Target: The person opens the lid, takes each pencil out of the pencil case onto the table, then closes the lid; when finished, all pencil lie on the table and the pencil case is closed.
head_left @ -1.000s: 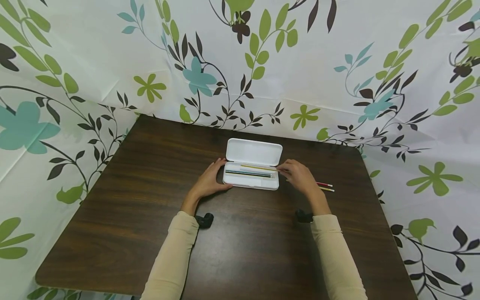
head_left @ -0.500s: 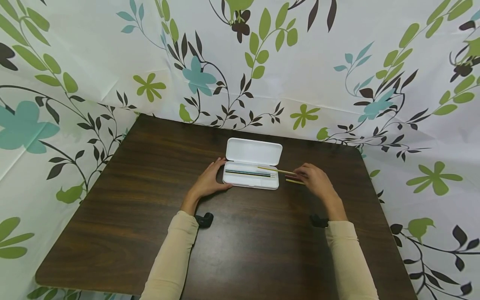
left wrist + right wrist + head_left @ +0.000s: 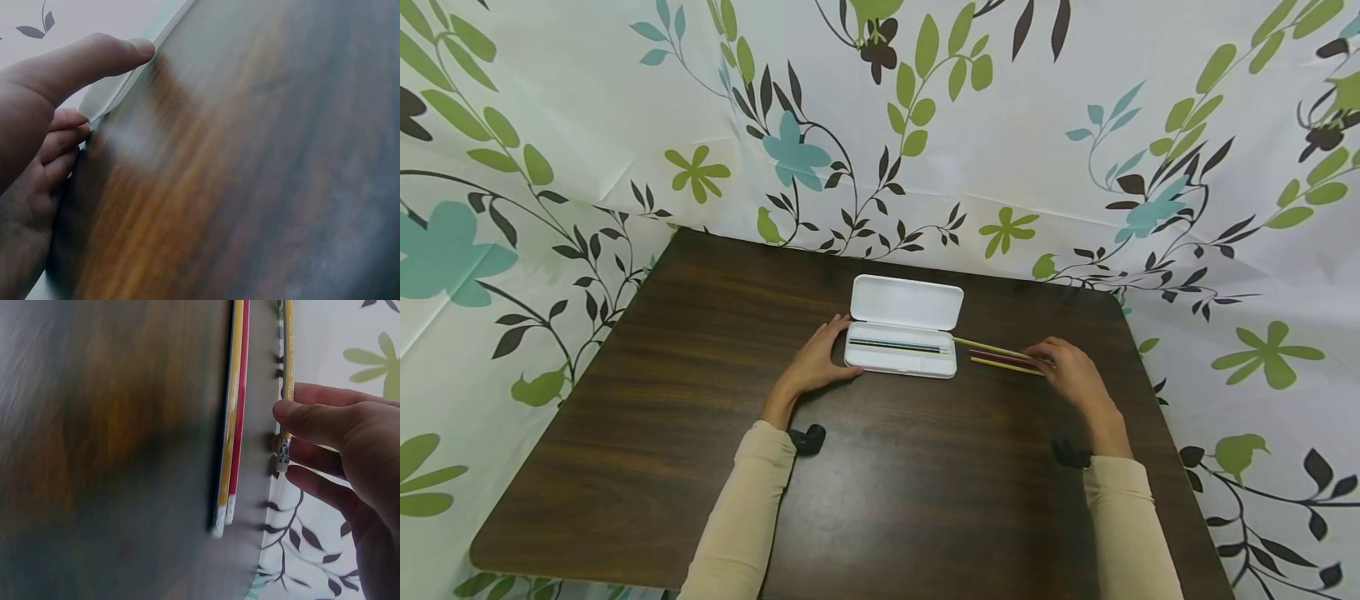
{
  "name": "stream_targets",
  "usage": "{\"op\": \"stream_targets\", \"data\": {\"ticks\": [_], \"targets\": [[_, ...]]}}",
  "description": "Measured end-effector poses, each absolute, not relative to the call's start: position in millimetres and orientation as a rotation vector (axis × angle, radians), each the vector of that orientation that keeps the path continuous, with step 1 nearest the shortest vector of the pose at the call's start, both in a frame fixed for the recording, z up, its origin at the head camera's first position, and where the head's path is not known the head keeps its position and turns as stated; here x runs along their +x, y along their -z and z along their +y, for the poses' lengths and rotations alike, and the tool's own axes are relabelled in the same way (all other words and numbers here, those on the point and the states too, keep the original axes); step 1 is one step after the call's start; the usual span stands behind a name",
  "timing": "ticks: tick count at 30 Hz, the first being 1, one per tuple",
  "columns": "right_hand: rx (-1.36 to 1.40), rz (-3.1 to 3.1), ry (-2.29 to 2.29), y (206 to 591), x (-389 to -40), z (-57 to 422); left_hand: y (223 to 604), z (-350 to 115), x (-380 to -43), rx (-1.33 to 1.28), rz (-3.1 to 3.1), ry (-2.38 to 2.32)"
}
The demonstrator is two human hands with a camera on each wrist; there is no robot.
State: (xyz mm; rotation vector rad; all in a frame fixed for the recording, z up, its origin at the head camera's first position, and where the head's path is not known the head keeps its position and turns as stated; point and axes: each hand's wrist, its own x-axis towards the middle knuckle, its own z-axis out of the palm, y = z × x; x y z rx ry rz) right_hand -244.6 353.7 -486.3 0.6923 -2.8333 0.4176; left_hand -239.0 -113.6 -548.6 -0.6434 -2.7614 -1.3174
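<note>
An open white pencil case (image 3: 907, 304) lies on the table, its lid tipped back. My left hand (image 3: 813, 362) holds the case's left end, with the thumb at the front edge (image 3: 145, 49) and other fingers farther back. Dark pencils (image 3: 895, 345) lie lengthwise in the case. To the right of it, my right hand (image 3: 1075, 379) pinches a yellow pencil (image 3: 288, 356) near its eraser end, above the table. Its far tip is close to the case's right edge. Below this pencil, a red pencil (image 3: 239, 437) and another yellow pencil (image 3: 229, 419) lie side by side on the table.
The dark wood-grain table (image 3: 880, 483) reaches back to a white cloth (image 3: 1030, 150) printed with leaves and flowers. Each wrist wears a black camera, such as the left wrist camera (image 3: 809, 439).
My right hand has moved right, drawing the yellow pencil out from over the case to above the pencils on the table. The left hand and the case have stayed in place.
</note>
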Motion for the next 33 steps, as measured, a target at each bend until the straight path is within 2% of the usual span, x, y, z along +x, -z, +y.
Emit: {"op": "stream_targets", "data": {"ticks": [9, 33], "targets": [[0.665, -2.84, -0.391, 488, -240, 372, 547, -117, -239, -0.644, -2.761, 1.335], [0.675, -2.852, -0.438, 493, -239, 383, 552, -114, -241, -0.648, -2.769, 1.308]]}}
